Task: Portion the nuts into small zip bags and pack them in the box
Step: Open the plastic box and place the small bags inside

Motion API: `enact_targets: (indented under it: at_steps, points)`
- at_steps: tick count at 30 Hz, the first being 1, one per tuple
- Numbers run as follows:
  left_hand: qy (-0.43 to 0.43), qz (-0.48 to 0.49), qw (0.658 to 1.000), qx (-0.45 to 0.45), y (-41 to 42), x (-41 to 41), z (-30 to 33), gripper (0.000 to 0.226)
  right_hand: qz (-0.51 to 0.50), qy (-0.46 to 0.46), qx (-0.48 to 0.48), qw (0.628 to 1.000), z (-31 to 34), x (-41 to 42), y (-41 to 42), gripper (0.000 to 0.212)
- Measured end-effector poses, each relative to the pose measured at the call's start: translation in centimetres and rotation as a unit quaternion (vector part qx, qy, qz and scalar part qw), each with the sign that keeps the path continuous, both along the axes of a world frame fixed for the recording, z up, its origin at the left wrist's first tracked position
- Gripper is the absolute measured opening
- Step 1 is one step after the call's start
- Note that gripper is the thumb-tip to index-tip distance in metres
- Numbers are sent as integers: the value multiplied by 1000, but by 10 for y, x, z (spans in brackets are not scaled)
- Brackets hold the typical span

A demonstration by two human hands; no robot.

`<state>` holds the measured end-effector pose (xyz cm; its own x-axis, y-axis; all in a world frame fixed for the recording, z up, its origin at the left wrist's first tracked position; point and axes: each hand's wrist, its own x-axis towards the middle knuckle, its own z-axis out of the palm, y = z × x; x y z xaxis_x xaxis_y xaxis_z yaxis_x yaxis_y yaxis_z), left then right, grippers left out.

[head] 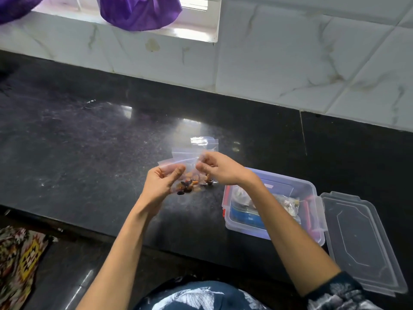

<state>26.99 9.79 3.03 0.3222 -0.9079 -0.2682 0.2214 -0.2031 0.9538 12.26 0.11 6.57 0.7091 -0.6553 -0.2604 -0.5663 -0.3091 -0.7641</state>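
I hold a small clear zip bag (190,173) above the black counter (89,142). My left hand (163,182) pinches its top left edge and my right hand (216,168) pinches its top right edge. Mixed nuts (192,186), tan and dark, lie in the bag's bottom. Behind it on the counter lie several empty zip bags (201,146). The clear plastic box (290,189) stands open to the right, partly behind my right forearm, with a filled bag and a blue packet inside.
The box's clear lid (362,242) lies flat at the far right, overhanging the counter's front edge. A white tiled wall (290,63) backs the counter. Purple cloth (138,12) hangs at the window. A patterned mat (20,260) lies on the floor at lower left.
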Motion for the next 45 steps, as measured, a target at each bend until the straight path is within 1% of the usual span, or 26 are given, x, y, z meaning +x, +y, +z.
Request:
enact_targets:
  at_steps: [2, 4, 6, 8, 10, 12, 13, 15, 17, 18, 19, 20, 22, 23, 25, 27, 29, 31, 32, 33, 36, 38, 41, 43, 45]
  points:
    - [-27, 22, 999, -21, -1, -2, 15, 17, -30, -89, 68, 993, 10, -4, 9, 20]
    - [-57, 30, 997, -49, -5, -9, 32, 15, -54, -137, 103, 984, 21, -12, 17, 22]
    - [-74, 37, 994, -64, -9, -20, 47, 9, -73, -158, 98, 980, 29, -21, 24, 28]
    - [-88, 35, 993, -77, -13, -36, 61, 9, -113, -189, 92, 971, 33, -32, 30, 37]
    - [-97, 18, 991, -88, -16, -55, 73, 11, -163, -223, 93, 957, 37, -48, 35, 35]
    - [-101, -32, 990, -96, -18, -73, 80, 15, -197, -239, 92, 946, 41, -70, 37, 28]
    - [-123, -75, 985, -97, -20, -80, 82, 21, -212, -242, 96, 942, 43, -83, 38, 26]
    - [-173, -171, 966, -92, -21, -90, 83, 31, -248, -238, 113, 932, 44, -108, 41, 24]
    - [-171, -249, 950, -73, -21, -95, 81, 43, -275, -222, 130, 926, 41, -128, 44, 23]
    - [-176, -270, 945, -62, -22, -98, 78, 50, -282, -210, 137, 926, 38, -136, 46, 22]
    - [-202, -278, 938, -51, -23, -102, 75, 58, -286, -196, 147, 926, 34, -143, 46, 22]
    - [-245, -278, 928, -39, -23, -106, 69, 67, -290, -181, 160, 926, 29, -148, 47, 23]
    - [-350, -268, 897, -20, -26, -114, 55, 82, -293, -130, 185, 929, 17, -152, 47, 27]
    - [-406, -264, 875, -11, -28, -117, 47, 84, -288, -93, 188, 934, 11, -152, 47, 27]
    - [-529, -262, 807, 8, -29, -122, 33, 82, -260, -23, 183, 948, -1, -148, 47, 25]
    - [-627, -253, 737, 20, -30, -127, 27, 76, -229, 31, 178, 957, -12, -143, 45, 23]
    - [-688, -272, 672, 38, -27, -134, 31, 77, -208, 68, 183, 958, -20, -137, 42, 22]
    - [-724, -309, 615, 49, -25, -141, 35, 80, -194, 111, 187, 957, -28, -132, 42, 20]
    - [-735, -323, 594, 50, -24, -143, 36, 82, -184, 136, 181, 957, -32, -129, 41, 19]
    - [-743, -331, 580, 49, -23, -144, 35, 83, -177, 158, 177, 955, -33, -127, 42, 20]
    - [-759, -323, 564, 34, -23, -145, 32, 84, -188, 176, 194, 947, -36, -121, 39, 24]
    - [-761, -310, 569, 26, -22, -142, 30, 84, -208, 188, 187, 941, -39, -118, 39, 25]
    - [-741, -284, 608, -22, -22, -129, 28, 73, -263, 231, 78, 934, -41, -120, 42, 34]
    - [-720, -261, 638, -80, -22, -120, 28, 56, -315, 194, 42, 928, -43, -125, 44, 36]
    - [-703, -262, 653, -105, -22, -114, 32, 31, -356, 155, 35, 921, -42, -129, 44, 30]
